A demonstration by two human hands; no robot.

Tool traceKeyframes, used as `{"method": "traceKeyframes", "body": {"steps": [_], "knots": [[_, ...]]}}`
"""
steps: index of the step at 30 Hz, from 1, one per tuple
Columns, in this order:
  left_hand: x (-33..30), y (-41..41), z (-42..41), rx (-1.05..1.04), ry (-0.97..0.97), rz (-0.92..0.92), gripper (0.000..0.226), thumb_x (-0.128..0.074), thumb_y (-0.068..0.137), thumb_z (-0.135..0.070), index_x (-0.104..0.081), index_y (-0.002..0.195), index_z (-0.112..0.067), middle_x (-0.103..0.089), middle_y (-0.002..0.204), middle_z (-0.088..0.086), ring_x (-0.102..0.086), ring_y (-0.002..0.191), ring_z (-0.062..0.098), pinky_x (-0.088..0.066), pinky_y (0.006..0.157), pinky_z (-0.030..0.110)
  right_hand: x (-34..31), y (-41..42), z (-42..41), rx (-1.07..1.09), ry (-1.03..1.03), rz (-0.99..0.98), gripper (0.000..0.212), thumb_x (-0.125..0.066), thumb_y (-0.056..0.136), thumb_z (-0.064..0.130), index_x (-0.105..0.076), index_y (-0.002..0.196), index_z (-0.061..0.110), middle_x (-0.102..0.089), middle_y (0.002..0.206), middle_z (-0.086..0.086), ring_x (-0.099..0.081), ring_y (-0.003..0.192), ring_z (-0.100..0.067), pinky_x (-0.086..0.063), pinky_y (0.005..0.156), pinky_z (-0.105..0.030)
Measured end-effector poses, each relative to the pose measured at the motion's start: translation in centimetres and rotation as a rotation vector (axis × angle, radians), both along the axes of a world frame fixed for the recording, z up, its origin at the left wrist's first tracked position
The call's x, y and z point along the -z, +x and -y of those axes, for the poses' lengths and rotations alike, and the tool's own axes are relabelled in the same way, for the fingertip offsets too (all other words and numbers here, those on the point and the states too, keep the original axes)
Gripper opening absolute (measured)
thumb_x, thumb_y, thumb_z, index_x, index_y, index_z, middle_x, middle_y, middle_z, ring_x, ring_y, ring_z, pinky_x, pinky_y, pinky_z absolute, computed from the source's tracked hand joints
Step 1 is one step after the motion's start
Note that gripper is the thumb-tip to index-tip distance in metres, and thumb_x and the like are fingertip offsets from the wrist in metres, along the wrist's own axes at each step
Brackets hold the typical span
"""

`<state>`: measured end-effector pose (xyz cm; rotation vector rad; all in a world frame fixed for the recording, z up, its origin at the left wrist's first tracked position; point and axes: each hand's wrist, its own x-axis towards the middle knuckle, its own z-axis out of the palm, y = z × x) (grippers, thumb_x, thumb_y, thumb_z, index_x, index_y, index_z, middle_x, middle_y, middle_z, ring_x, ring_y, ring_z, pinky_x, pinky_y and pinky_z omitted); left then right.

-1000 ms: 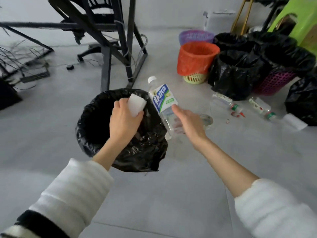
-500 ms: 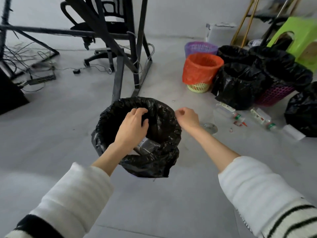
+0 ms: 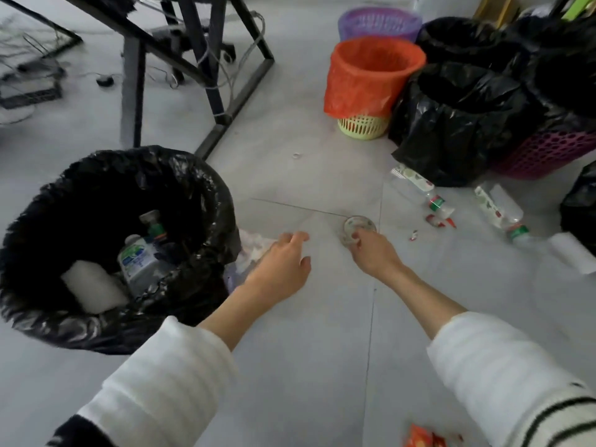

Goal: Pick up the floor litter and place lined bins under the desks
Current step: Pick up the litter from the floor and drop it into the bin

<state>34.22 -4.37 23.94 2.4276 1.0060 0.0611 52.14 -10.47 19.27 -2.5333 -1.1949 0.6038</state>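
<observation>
A black-lined bin [image 3: 209,191] stands on the floor at the left. It holds a labelled plastic bottle [image 3: 138,262], a white foam block [image 3: 93,285] and a green-capped bottle. My left hand [image 3: 280,262] hovers with its fingers apart just right of the bin, over a crumpled clear wrapper [image 3: 251,250] on the floor. My right hand [image 3: 374,253] reaches further right, its fingertips pinching the near rim of a clear round plastic lid [image 3: 359,225] that lies on the floor.
Black desk legs [image 3: 209,91] with cables rise behind the bin. An orange-lined bin [image 3: 371,75], a purple basket [image 3: 380,21] and black-lined bins [image 3: 467,101] cluster at the back right. Two bottles [image 3: 416,185] [image 3: 500,211], red scraps [image 3: 438,221], a white block [image 3: 574,256] and an orange wrapper [image 3: 419,440] litter the floor.
The foam block and the bottle went from my hands into the bin. Both hands then moved right and down to the floor; the right now touches the clear lid.
</observation>
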Motion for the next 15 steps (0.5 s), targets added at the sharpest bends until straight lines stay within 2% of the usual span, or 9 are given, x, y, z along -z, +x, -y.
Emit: {"method": "traceKeyframes", "body": {"steps": [3,6,9,12,15], "knots": [[5.2,1.9,-0.3,-0.059,-0.042,-0.185,0.047,-0.043,0.095,-0.022,-0.034,0.14,-0.015,-0.04,0.143,0.01,-0.046,0.126,0.029,-0.038,0.102,0.033,4.2,3.6,-0.5,-0.13,-0.114,0.055,0.039,-0.041,0.097,0.022,-0.047,0.131,0.005,-0.049,0.135,-0.02,-0.048,0.122,-0.035,-0.04,0.097,-0.036],[8.6,2.5,-1.2,-0.082,-0.015,-0.365,0.046,-0.04,0.095,-0.025,-0.034,0.14,-0.016,-0.038,0.144,0.008,-0.045,0.125,0.027,-0.038,0.1,0.034,6.9,5.8,-1.1,-0.304,-0.158,0.208,0.046,-0.042,0.096,0.023,-0.037,0.139,0.006,-0.045,0.138,-0.018,-0.045,0.125,-0.033,-0.035,0.102,-0.038],[10.7,1.9,-2.5,-0.091,0.002,-0.423,0.05,-0.04,0.093,-0.024,-0.031,0.141,-0.015,-0.032,0.146,0.01,-0.039,0.13,0.029,-0.038,0.105,0.039,7.9,7.0,-1.9,-0.38,-0.177,0.301,0.055,-0.044,0.096,0.025,-0.024,0.145,0.009,-0.037,0.146,-0.014,-0.036,0.134,-0.03,-0.023,0.113,-0.042],[12.2,1.2,-3.6,-0.069,0.088,-0.472,0.059,-0.041,0.091,-0.022,-0.022,0.146,-0.015,-0.022,0.152,0.013,-0.028,0.137,0.032,-0.03,0.11,0.041,8.9,7.6,-2.7,-0.376,-0.224,0.308,0.055,-0.043,0.097,0.023,-0.024,0.146,0.008,-0.038,0.146,-0.014,-0.031,0.138,-0.028,-0.013,0.117,-0.043],[12.8,1.7,-5.3,-0.103,0.113,-0.532,0.063,-0.04,0.093,-0.02,-0.012,0.149,-0.015,-0.001,0.158,0.013,-0.009,0.145,0.034,-0.018,0.117,0.044,9.9,7.5,-3.2,-0.39,-0.191,0.273,0.043,-0.043,0.096,0.016,-0.038,0.137,0.005,-0.049,0.135,-0.017,-0.046,0.124,-0.031,-0.03,0.106,-0.036]]}}
